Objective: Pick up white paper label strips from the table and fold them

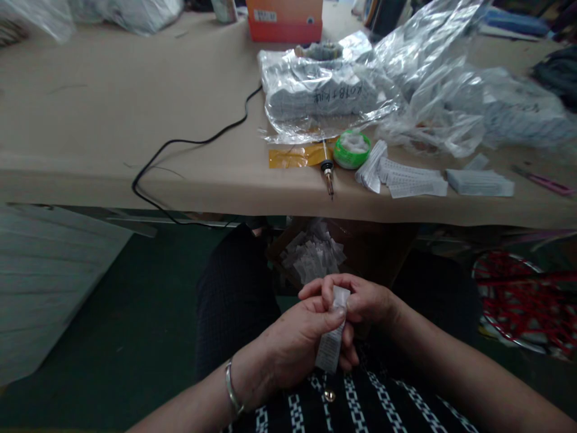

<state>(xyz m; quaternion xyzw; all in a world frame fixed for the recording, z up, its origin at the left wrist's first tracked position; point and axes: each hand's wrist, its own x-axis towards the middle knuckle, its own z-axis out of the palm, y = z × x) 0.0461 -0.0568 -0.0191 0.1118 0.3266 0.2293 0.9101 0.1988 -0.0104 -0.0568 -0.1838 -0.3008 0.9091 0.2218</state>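
Note:
Above my lap, my left hand (300,334) pinches a narrow white printed label (330,352) between thumb and fingers. My right hand (363,299) closes on the upper end of the same label, its fingertips meeting those of the left. The label hangs at a slant, with its lower end free below my left thumb. Part of it is hidden by my fingers. Between my knees, below the table edge, a brown box (367,249) holds a heap of similar whitish labels (315,255).
On the table (90,132) lie fanned label strips (412,179), a label stack (480,182), a green tub (351,150), a pen-like tool with a metal tip (327,171), pink-handled snips (547,182) and plastic-wrapped bundles (324,90). A black cord (193,142) crosses the front edge.

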